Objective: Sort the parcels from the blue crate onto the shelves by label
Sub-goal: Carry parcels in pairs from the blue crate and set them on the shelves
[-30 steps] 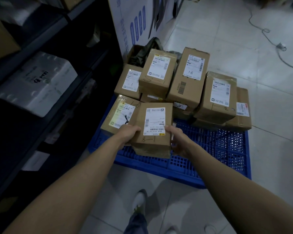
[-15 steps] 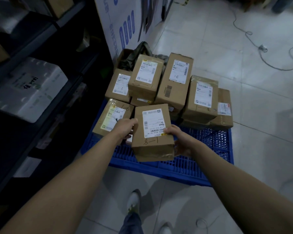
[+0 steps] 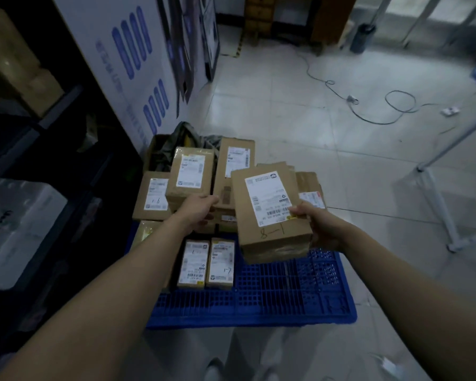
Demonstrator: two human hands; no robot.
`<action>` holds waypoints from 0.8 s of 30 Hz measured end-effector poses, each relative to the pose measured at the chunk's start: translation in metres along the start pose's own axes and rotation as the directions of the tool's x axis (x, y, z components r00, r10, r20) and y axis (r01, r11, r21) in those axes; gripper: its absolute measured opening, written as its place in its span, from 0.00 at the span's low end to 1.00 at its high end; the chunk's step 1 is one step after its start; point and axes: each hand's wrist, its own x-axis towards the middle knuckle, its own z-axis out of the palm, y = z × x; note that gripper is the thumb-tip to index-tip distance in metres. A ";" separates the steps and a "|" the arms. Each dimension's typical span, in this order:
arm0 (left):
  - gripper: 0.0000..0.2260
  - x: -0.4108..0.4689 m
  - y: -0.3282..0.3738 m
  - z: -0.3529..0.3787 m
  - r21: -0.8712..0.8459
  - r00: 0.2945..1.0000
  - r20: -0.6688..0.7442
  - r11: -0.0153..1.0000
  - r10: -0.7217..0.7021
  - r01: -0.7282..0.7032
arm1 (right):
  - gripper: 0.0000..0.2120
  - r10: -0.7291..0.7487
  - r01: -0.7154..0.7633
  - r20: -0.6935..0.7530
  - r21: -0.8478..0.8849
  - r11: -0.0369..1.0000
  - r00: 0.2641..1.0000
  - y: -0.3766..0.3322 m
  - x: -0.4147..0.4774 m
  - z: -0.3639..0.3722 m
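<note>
My right hand (image 3: 320,228) grips a brown cardboard parcel (image 3: 270,215) by its right edge and holds it lifted above the blue crate (image 3: 259,306). The parcel has a white label and "8-1" handwritten below it. My left hand (image 3: 197,213) is off that parcel, hovering empty with loose fingers in front of the stack of labelled parcels (image 3: 190,174) at the crate's far end. Two small parcels (image 3: 206,264) lie side by side on the crate floor below my left wrist.
Dark shelves (image 3: 52,166) run along the left, with a white foam box (image 3: 17,229) on a lower level. A white board with blue marks (image 3: 132,64) leans behind the crate. A cable (image 3: 368,114) and a white metal stand (image 3: 434,204) are on the tiled floor to the right.
The "8-1" parcel has risen up and to the right. My left hand let go of it, so only my right hand holds it. Two small parcels underneath are uncovered.
</note>
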 end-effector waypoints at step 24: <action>0.17 0.119 0.020 0.075 0.353 0.934 -0.338 0.904 -0.117 0.241 | 0.29 -0.111 0.141 -0.261 0.098 0.985 0.959 -0.058 0.081 -0.133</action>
